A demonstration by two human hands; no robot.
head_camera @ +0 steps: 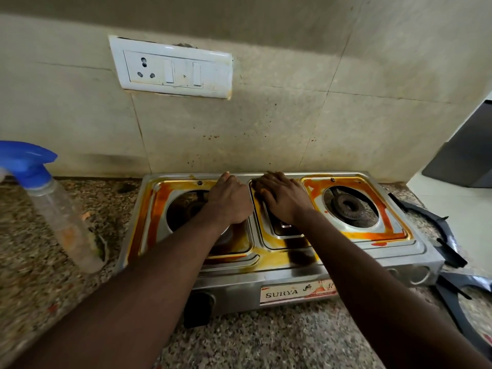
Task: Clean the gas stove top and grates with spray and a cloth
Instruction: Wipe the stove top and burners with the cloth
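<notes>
Two-handed on the stove top (415, 247), between the burners (348, 206): presses right hand (283, 199) down, fingers spread, holding nothing; curls left hand (230, 202) under, grip impossible to tell. Keeps grates (450, 253) off at right, probably to bare the stained steel. Leaves spray bottle (53, 206) standing at left. Reads SURYA on front label (282, 293). No cloth in sight.

The spray bottle (61, 209) is blurred, and its blue trigger head is cut by the left edge. The left hand (229, 201) and its forearm cover much of the left burner (183, 211) and part of the front knob (198, 307). Its fingertips fold out of sight, perhaps onto a ridge of the stove (415, 250). The grates (452, 255) run off the right edge, as does a dark object (468, 155). Small marks on the SURYA label (298, 290) are unreadable.
</notes>
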